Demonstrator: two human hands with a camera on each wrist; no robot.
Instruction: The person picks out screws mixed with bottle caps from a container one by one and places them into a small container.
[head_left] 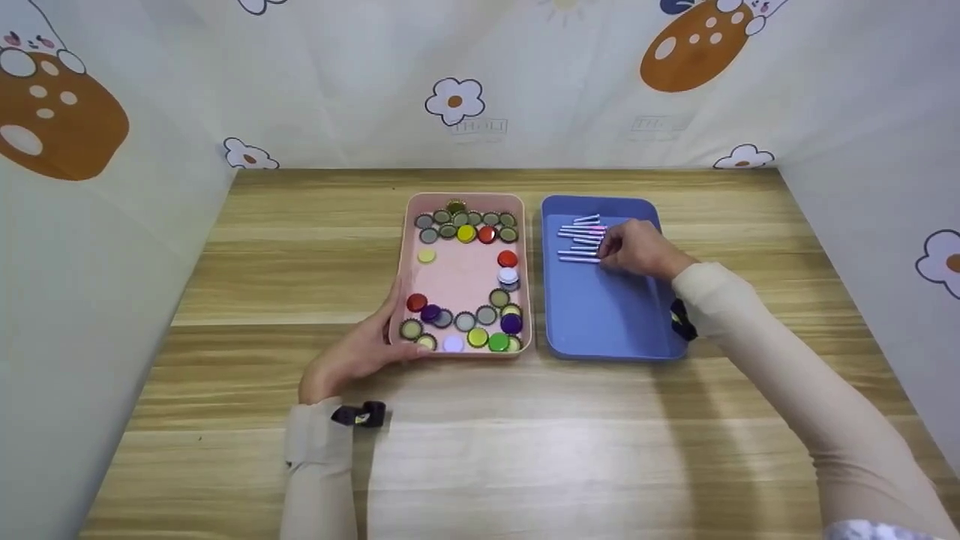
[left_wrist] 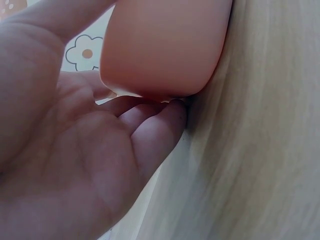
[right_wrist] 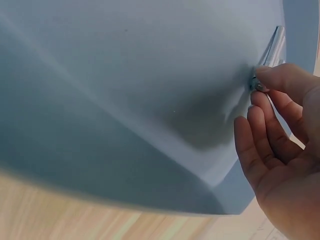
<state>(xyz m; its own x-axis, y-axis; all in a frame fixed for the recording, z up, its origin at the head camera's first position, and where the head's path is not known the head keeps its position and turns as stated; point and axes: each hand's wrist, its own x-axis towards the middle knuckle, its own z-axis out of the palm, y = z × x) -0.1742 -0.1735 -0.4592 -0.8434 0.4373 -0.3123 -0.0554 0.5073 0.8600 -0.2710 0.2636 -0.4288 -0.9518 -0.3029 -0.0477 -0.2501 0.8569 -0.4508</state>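
Observation:
At the near left corner of the pink tray (head_left: 463, 281), my left hand (head_left: 364, 345) grips the wall, thumb along the front and fingers along the left side. In the left wrist view, the fingertips (left_wrist: 172, 117) touch the tray's side (left_wrist: 165, 50) low by the table. My right hand (head_left: 637, 249) is over the blue tray (head_left: 607, 319), and its thumb and forefinger pinch the end of a thin silver metal rod (right_wrist: 274, 50). Several similar silver rods (head_left: 577, 233) lie side by side in that tray, left of the hand. Their right ends are partly hidden by the fingers.
Bottle caps line the pink tray's edges: grey undersides (head_left: 465, 321), plus red (head_left: 508, 259), yellow (head_left: 466, 233), purple (head_left: 511, 323) and green (head_left: 499, 342) ones. Both trays stand side by side on a wooden table (head_left: 300, 262). Patterned cloth (head_left: 360, 97) encloses the back and sides.

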